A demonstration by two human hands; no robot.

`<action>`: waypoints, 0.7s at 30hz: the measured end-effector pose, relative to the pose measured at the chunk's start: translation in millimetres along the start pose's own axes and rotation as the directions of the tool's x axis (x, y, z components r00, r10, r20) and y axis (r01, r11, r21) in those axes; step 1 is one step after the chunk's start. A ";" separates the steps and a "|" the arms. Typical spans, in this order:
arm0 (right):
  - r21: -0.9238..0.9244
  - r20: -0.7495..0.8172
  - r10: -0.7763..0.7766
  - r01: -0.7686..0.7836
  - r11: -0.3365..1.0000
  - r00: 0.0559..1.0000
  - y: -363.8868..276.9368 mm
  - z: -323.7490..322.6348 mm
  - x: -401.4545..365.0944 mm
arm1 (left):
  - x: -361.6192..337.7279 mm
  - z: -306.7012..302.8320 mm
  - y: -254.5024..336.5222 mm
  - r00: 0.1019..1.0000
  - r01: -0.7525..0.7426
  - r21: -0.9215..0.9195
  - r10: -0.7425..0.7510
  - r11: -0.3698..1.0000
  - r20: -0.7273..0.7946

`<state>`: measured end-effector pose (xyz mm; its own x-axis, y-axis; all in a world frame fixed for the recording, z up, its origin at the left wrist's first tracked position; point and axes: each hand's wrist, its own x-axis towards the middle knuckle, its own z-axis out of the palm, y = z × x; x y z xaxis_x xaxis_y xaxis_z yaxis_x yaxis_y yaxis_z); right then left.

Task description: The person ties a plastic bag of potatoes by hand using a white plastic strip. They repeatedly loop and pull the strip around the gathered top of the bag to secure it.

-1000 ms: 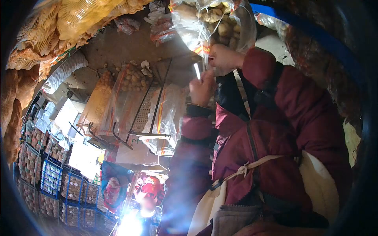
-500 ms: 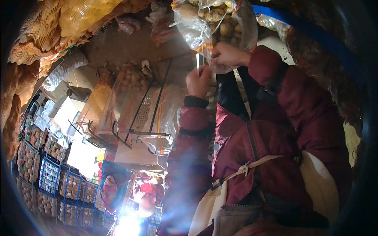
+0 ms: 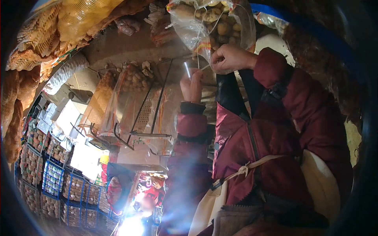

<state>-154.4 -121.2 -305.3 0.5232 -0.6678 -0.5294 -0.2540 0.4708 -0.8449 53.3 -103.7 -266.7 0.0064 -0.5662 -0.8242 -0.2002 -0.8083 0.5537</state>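
Observation:
A clear plastic bag [image 3: 189, 23] with red and yellow edging holds round, brownish produce that looks like potatoes [image 3: 223, 29]. At its near edge, my right hand [image 3: 232, 58] is closed in a pinch, with plastic around the fingers and a white string [image 3: 198, 57] running up to them. Lower and to the left, my left hand [image 3: 191, 87] is upright and closed. A slim, bright white strip [image 3: 187, 70] sticks up from its fingers, and the string passes between the two hands.
Net sacks [image 3: 78, 19] hang over the upper left. Clear bags [image 3: 136, 80] and a metal frame with hooks [image 3: 151, 135] stand left of my arm. Stacked blue crates [image 3: 53, 177] line the lower left. A person in red [image 3: 153, 192] is near a bright light.
My left hand has moved left and slightly down, away from my right hand. The white strip now tilts left, and string shows between the hands. My right fingers have turned slightly.

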 end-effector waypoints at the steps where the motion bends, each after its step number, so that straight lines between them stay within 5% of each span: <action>1: 0.023 -0.007 -0.030 0.030 0.999 1.000 0.1 -0.7 -1.9 | 0.2 -0.3 0.2 1.000 0.013 -0.003 -0.013 1.000 0.000; 10: -0.208 -0.075 -0.033 0.017 0.978 0.997 8.9 -6.4 1.4 | 11.3 -0.7 -10.0 0.994 -0.108 0.119 0.102 0.987 0.049; 13: -0.274 -0.109 -0.049 0.017 0.962 0.993 9.1 -5.3 4.8 | 8.6 13.6 -6.8 0.990 -0.120 0.029 0.117 0.992 0.076; 21: -0.360 -0.076 0.015 -0.041 0.932 0.997 3.1 -3.2 12.7 | 5.7 19.6 -1.0 0.990 0.020 -0.009 -0.019 1.000 0.136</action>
<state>-151.1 -130.1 -314.8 0.4565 -0.7025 -0.5459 -0.5509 0.2586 -0.7935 34.3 -103.0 -274.3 -0.1235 -0.5234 -0.8431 -0.1915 -0.8210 0.5378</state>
